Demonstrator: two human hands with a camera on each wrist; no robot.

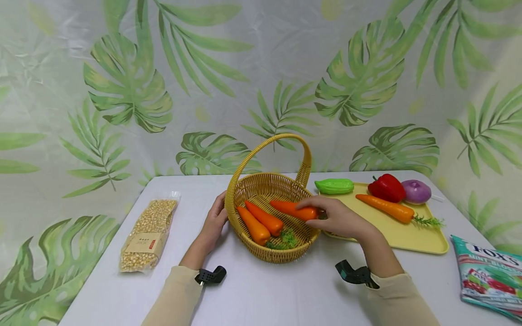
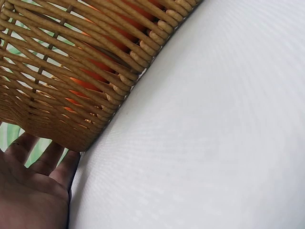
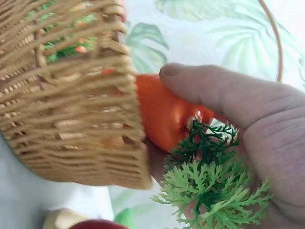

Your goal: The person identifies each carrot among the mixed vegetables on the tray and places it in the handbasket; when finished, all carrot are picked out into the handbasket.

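A wicker basket [image 1: 265, 256] with a tall arched handle stands on the table, two orange carrots [image 1: 264, 218] with green tops lying inside it. My right hand [image 1: 344, 217] grips a third carrot [image 1: 291, 209] by its thick end, over the basket's right rim; its tip points left into the basket. In the right wrist view, the thumb presses on this carrot [image 3: 159, 112] and its leafy top [image 3: 214, 186] hangs by the palm. My left hand [image 1: 214, 222] rests against the basket's left outer side, the fingers [image 2: 45, 160] extended along the wicker wall; its thumb is hidden.
A yellow tray [image 1: 424, 242] at the right bears another carrot [image 1: 385, 207], a red bell pepper [image 1: 386, 188], a purple onion [image 1: 416, 192] and a green bumpy gourd [image 1: 334, 186] at its edge. A corn kernel bag [image 1: 148, 235] lies left, a FOX'S candy bag [image 1: 489, 276] right.
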